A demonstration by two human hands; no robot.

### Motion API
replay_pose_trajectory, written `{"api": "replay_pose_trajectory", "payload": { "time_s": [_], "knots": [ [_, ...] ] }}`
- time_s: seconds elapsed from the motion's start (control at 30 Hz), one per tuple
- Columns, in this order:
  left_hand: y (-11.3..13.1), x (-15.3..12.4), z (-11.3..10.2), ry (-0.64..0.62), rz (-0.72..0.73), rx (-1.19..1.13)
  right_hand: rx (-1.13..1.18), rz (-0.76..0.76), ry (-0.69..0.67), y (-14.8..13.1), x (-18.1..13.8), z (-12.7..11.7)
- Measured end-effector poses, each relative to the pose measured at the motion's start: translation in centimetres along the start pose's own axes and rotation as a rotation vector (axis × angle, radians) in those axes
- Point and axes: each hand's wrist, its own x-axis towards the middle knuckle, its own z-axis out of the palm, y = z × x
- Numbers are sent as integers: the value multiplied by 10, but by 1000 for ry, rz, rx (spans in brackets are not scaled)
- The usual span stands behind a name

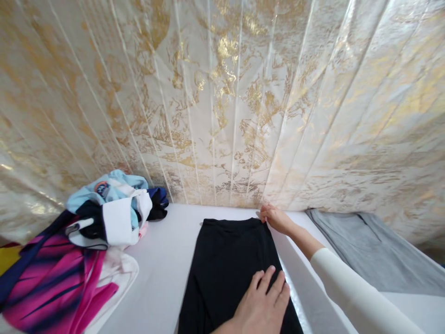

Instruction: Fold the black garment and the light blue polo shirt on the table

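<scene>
A black garment (225, 264) lies flat and lengthwise on the white surface (167, 260), its far edge near the wall. My left hand (264, 304) rests flat on the garment's near right part, fingers stretched out together. My right hand (276, 218), in a white sleeve, reaches to the garment's far right corner, and its fingers appear closed on that corner.
A heap of clothes (86, 232) in pink, navy, white and light blue sits at the left. A grey garment (375, 250) lies spread at the right. A white and gold patterned cloth (222, 102) hangs as a wall along the back.
</scene>
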Motion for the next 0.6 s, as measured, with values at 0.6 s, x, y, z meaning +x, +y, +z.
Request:
{"api": "replay_pose_trajectory", "payload": {
  "time_s": [0.6],
  "knots": [
    [-3, 2, -5, -16, -5, -84, 216, 248, 278, -68, -44, 20]
  ]
}}
